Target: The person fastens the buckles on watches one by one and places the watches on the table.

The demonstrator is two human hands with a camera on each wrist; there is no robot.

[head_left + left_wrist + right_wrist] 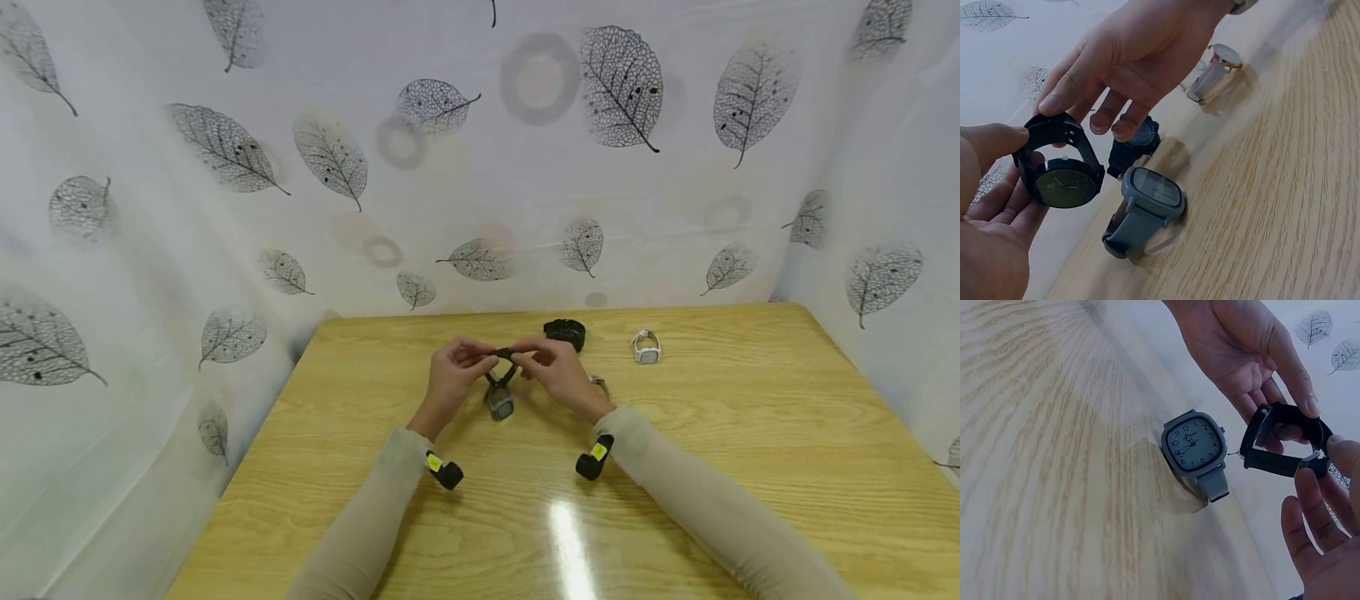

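Note:
Both hands hold a black wristwatch (pixel 1065 186) up over the table, its strap closed in a loop. My left hand (pixel 448 379) pinches one side of the strap between thumb and fingers. On the other side, the thumb and fingers of my right hand (pixel 561 375) grip the band near its buckle, seen in the right wrist view. The dark round dial faces the left wrist camera. Just below the hands, a grey square-faced watch (pixel 1194 444) stands on the table with its numbered dial showing.
Another black watch (pixel 564 332) lies on the wooden table (pixel 750 433) behind my right hand. A white-strapped watch (pixel 647 347) is farther right. Partly hidden by my right wrist is a light-strapped watch (pixel 599 383). A leaf-patterned curtain (pixel 480 167) hangs behind the table.

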